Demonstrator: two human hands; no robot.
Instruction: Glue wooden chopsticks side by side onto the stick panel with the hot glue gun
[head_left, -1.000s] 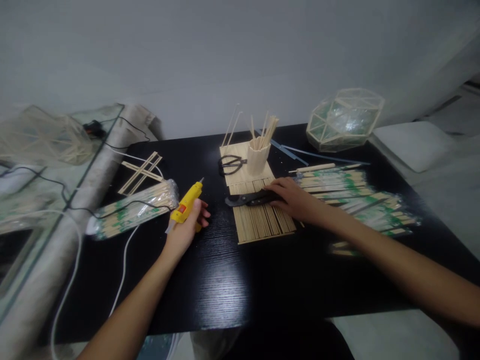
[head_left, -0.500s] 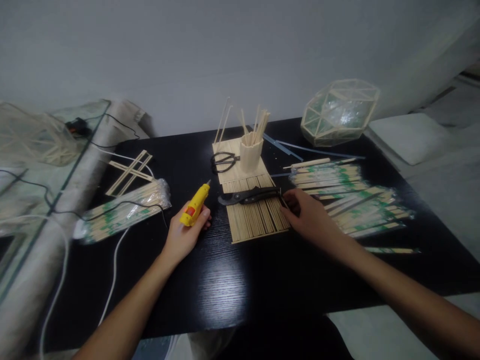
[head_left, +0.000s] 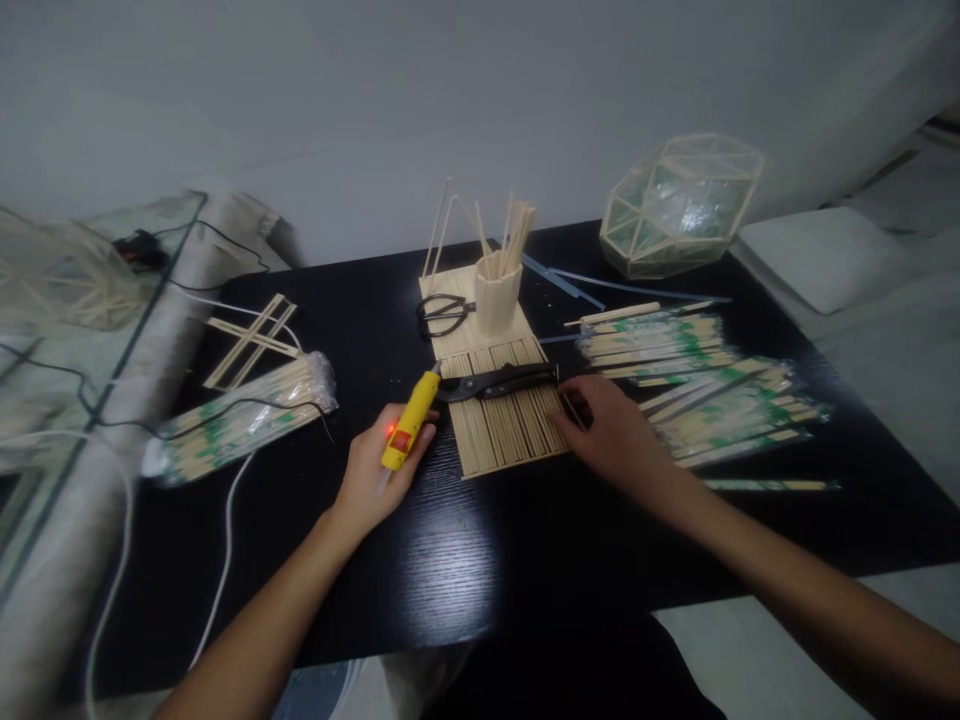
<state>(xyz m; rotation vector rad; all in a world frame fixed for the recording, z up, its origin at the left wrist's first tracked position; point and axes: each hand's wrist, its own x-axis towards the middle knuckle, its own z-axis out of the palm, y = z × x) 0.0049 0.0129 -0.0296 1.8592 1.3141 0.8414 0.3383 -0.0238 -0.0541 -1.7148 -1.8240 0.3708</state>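
Note:
My left hand (head_left: 379,470) is closed around a yellow glue gun (head_left: 411,425), its nozzle pointing up and right beside the pruning shears. A red light shows on the gun's side. At the right edge of a slatted panel of wooden sticks (head_left: 502,430), my right hand (head_left: 611,425) has thumb and fingers pinched on what looks like a thin wooden stick, mostly hidden by the fingers. The black-handled pruning shears (head_left: 499,382) lie across the panel. Behind them a cup made of sticks (head_left: 497,300), full of loose sticks, stands on the panel's solid part, next to black scissors (head_left: 444,316).
Packs of wrapped chopsticks (head_left: 720,410) lie on the right, another pack (head_left: 240,420) on the left under a dark cable. Crossed sticks (head_left: 251,342) lie behind it. A faceted glass-and-stick shape (head_left: 682,205) stands at the back right. A white cord (head_left: 229,540) hangs over the black table (head_left: 570,550).
The glue gun in my left hand has moved right and forward, closer to the panel, and its red light now shows. My right hand stays at the panel's right edge. The view has shifted slightly.

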